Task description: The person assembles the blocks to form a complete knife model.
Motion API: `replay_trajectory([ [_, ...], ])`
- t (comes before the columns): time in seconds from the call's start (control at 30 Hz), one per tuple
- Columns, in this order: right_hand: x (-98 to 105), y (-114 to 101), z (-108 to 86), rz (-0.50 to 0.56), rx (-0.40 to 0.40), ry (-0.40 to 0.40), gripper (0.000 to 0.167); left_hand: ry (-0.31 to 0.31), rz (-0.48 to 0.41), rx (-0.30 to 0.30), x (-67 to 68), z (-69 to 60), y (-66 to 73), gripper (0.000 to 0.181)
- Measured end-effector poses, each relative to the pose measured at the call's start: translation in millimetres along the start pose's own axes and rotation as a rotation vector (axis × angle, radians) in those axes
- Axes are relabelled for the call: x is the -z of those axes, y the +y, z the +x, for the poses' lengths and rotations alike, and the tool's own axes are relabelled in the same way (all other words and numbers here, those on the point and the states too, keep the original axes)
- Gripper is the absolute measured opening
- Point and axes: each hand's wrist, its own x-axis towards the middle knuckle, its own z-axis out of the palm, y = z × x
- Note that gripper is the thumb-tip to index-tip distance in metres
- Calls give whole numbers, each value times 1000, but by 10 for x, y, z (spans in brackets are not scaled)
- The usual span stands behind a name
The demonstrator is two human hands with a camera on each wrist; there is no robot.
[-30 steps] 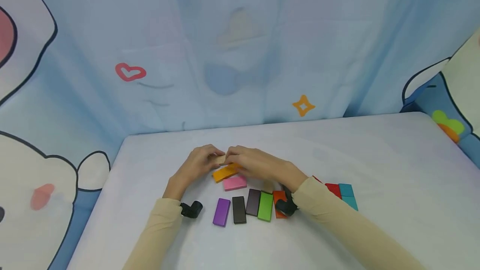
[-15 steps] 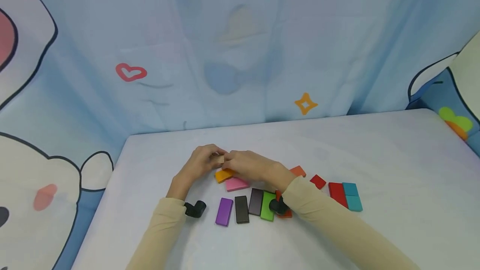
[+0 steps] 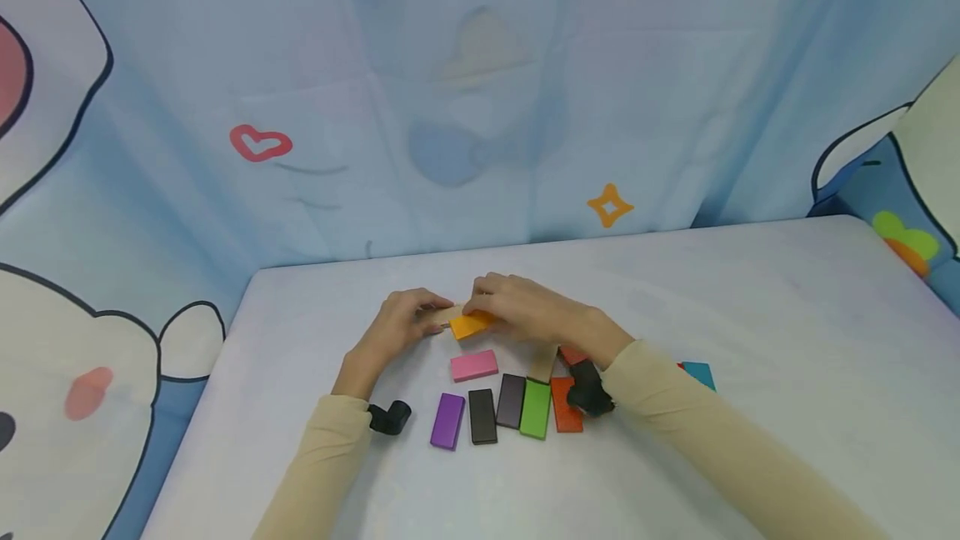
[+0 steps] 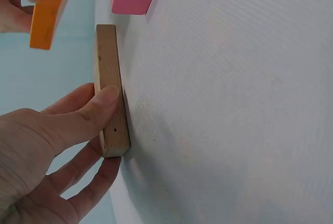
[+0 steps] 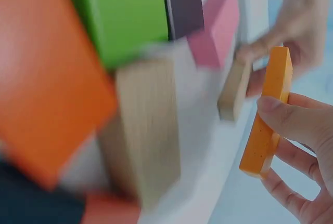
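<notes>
Raised off the bench since half a second ago, the yellow block, which lay behind the pink block, now hangs in the right hand, pinched between thumb and fingers. It is a smooth-painted, slim bar with crisp edges, tilted and apart from the bench. Opposite, the left hand pinches a wooden block, bare and finely grained, with a small dark hole in its face; whether it touches the bench, I cannot tell. Beneath is a white surface with a fine woven texture. Nearer the person lie one purple block, one black block, one dark grey block, one green block and one orange block, all flat rectangular bars. A second wooden block sits at the green one's far end, making two of bare wood. One teal piece shows past the right sleeve.
</notes>
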Motion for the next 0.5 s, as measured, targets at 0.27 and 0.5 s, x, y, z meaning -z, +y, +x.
replay_trajectory([
  [0.27,115,341,-199,0,-139,14,33,10,19,-18,11,-4,-33,34],
  [0.5,-13,477,-301,42,-263,-33,34,-1,24,-28,-25,49,-5,34],
])
